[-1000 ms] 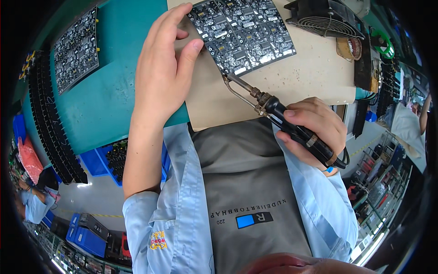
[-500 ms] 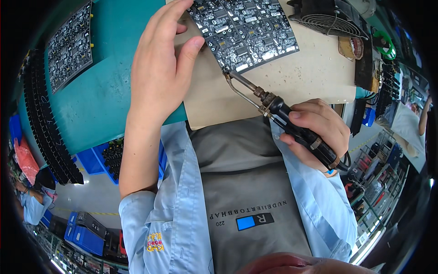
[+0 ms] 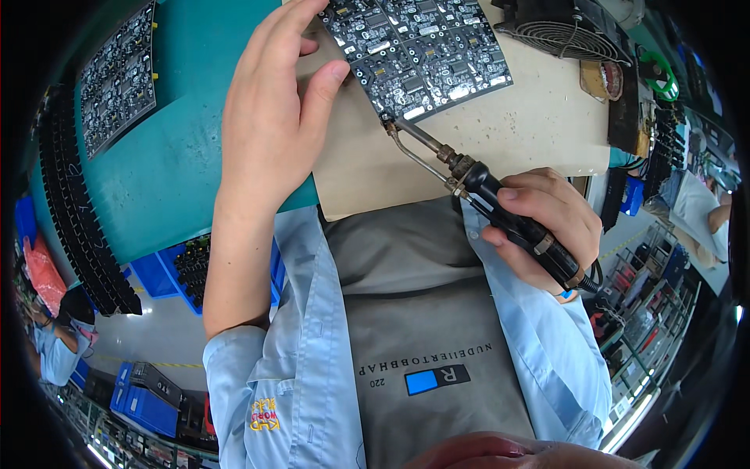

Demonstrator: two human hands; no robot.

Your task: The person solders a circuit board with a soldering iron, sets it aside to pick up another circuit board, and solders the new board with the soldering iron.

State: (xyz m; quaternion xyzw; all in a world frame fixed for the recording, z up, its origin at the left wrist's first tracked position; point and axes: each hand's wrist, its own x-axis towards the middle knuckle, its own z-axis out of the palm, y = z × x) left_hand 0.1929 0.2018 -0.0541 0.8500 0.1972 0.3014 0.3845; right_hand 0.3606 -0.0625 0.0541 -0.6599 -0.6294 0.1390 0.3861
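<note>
A dark panel of printed circuit boards point(image 3: 426, 59) lies on a tan sheet at the top middle. My right hand point(image 3: 551, 227) is wrapped around the black handle of a soldering iron point(image 3: 484, 187), which has a thin metal tube alongside its barrel. The iron's tip meets the panel's near left corner. My left hand point(image 3: 277, 117) lies along the panel's left edge, fingers stretched and thumb apart. The thumb tip is beside that edge; whether it touches cannot be made out. The foremost fingertips reach the top of the picture by the panel's far left corner.
Another circuit board panel point(image 3: 121, 78) stands tilted on the green mat point(image 3: 187, 156) at left, beside a black slotted rack point(image 3: 78, 211). A round-grilled fan point(image 3: 566, 39) and a green spool point(image 3: 658, 76) are at far right. A blue bin point(image 3: 160, 277) sits below the table edge.
My left hand has shifted very slightly left. The iron's tip stays at the panel's corner. A person's arm at the far right has moved lower.
</note>
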